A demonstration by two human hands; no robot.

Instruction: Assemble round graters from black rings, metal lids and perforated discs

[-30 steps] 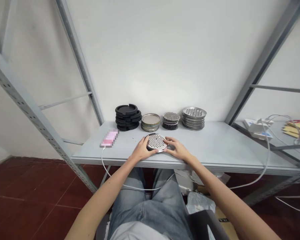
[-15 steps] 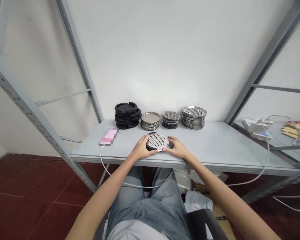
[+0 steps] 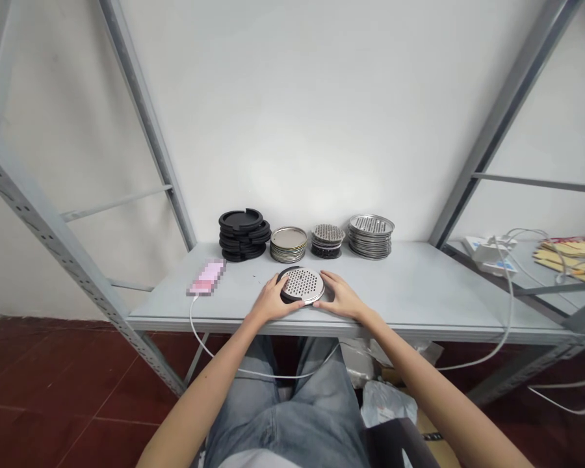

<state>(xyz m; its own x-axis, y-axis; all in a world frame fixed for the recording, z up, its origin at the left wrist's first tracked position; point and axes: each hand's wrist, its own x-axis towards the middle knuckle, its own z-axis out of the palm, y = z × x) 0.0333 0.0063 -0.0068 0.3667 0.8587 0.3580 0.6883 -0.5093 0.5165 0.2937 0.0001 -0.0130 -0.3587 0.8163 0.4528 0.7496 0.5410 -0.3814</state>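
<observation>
A round grater (image 3: 303, 285) lies flat near the shelf's front edge: a silvery disc full of small holes, with a black rim showing on its left side. My left hand (image 3: 274, 300) curls around that black rim, its thumb along the front edge. On the opposite side my right hand (image 3: 342, 297) cups the metal edge, thumb at the front and fingers at the back. Behind the grater stand a stack of black round holders (image 3: 244, 235), plain metal discs (image 3: 288, 244), smaller perforated discs (image 3: 327, 241) and wider slotted grater discs (image 3: 370, 236).
A blurred-out phone (image 3: 206, 277) lies at the left with a white cable (image 3: 253, 374) hanging across my lap. Grey metal posts (image 3: 146, 123) frame the shelf (image 3: 419, 299). At the right are a white power strip (image 3: 490, 255) and yellow pieces (image 3: 570, 257).
The view has shifted slightly, so the shelf sits a little lower and further left. Both hands keep their places around the grater.
</observation>
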